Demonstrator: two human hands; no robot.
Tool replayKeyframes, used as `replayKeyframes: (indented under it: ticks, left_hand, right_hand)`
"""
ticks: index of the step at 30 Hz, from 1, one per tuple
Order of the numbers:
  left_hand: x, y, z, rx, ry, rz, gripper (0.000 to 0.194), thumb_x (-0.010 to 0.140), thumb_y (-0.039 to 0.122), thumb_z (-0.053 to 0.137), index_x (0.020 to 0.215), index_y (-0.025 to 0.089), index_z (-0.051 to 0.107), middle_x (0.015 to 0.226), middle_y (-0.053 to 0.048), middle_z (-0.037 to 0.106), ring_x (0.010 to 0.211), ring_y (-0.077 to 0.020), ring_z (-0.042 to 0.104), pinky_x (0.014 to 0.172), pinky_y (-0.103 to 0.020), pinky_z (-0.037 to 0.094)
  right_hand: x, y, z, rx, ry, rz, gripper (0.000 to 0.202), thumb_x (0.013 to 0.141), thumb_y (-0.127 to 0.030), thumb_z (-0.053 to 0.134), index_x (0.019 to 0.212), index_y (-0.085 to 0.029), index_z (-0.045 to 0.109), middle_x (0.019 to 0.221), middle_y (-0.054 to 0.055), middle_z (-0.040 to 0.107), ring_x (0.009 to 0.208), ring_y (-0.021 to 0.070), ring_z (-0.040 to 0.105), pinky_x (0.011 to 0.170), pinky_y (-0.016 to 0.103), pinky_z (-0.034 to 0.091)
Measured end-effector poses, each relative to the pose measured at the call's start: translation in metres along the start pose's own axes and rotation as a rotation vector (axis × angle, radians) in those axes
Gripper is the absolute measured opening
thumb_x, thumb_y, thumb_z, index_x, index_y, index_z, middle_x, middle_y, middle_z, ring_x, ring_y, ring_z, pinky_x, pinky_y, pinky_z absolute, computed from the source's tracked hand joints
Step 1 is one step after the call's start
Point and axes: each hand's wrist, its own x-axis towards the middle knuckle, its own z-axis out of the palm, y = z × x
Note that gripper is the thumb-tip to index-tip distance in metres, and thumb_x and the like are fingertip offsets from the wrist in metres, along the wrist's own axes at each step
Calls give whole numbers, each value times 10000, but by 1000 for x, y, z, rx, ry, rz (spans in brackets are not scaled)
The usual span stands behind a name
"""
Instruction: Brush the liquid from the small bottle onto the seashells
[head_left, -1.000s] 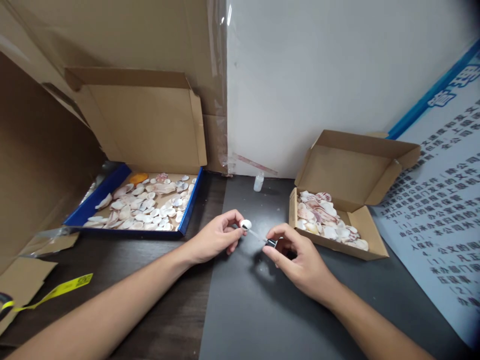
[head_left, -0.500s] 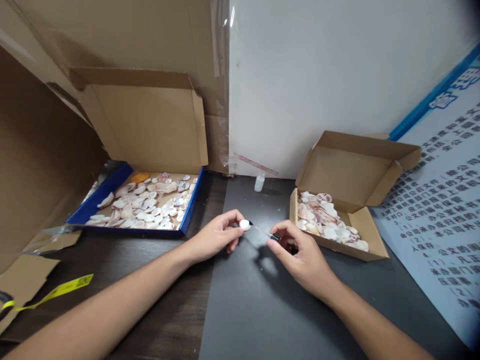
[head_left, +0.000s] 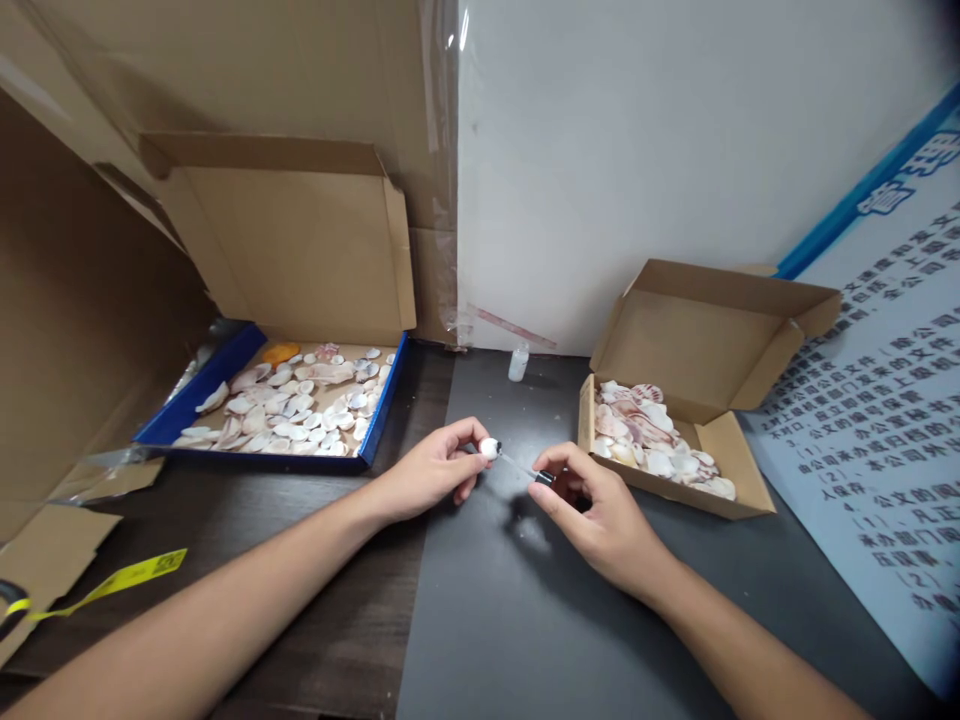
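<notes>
Angled inward, left fingers (head_left: 469,465) pinch a shell (head_left: 488,448), right fingers (head_left: 553,502) a brush (head_left: 545,479).

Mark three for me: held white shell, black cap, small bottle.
Held white shell (head_left: 489,449), head view: middle of its visible surface.
Black cap (head_left: 545,478), head view: its exposed side.
Small bottle (head_left: 517,365), head view: middle of its body.

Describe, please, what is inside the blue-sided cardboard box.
White and pinkish seashells and one orange piece lie over the brown bottom; what the seashells cover cannot be seen.
</notes>
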Motion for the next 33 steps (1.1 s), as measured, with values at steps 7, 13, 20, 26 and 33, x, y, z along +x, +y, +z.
replayKeyframes:
  ticks: [7, 13, 20, 26, 33]
  left_hand:
    - [0, 1, 1, -13, 14, -2, 200, 850, 347, 583, 861, 184, 468, 599, 60, 492, 464, -71, 442, 468, -186, 362]
    - [0, 0, 2, -22, 6, 4, 185, 851, 327, 575, 878, 185, 460, 563, 71, 473, 461, -75, 439, 469, -184, 360]
    - [1, -2, 2, -22, 6, 4, 178, 856, 326, 566, 884, 183, 465, 541, 75, 475, 451, -74, 431, 464, -183, 345]
    - [0, 1, 3, -27, 18, -3, 153, 852, 296, 567, 873, 185, 464, 535, 81, 469, 448, -73, 438, 462, -184, 354]
    - [0, 1, 3, -39, 20, -2, 164, 835, 280, 588, 864, 187, 457, 556, 86, 462, 442, -64, 441, 454, -178, 351]
  right_hand:
    - [0, 1, 1, -17, -8, -9, 191, 933, -387, 574, 989, -207, 551, 704, -25, 511, 602, 119, 471, 565, 232, 380]
    - [3, 6, -2, -12, 8, 14, 208, 936, -403, 571, 991, -204, 540, 704, -36, 487, 575, 101, 447, 549, 227, 358]
    - [2, 6, -2, -5, 5, 27, 230, 933, -424, 576, 991, -205, 538, 700, -35, 482, 584, 106, 445, 546, 232, 356]
    - [1, 7, -3, 12, -49, 5, 243, 955, -436, 530, 1023, -204, 553, 725, -15, 508, 612, 120, 470, 566, 242, 398]
    - [3, 6, -3, -44, -17, -11, 225, 947, -423, 545, 1001, -205, 562, 716, -18, 504, 610, 121, 465, 564, 245, 381]
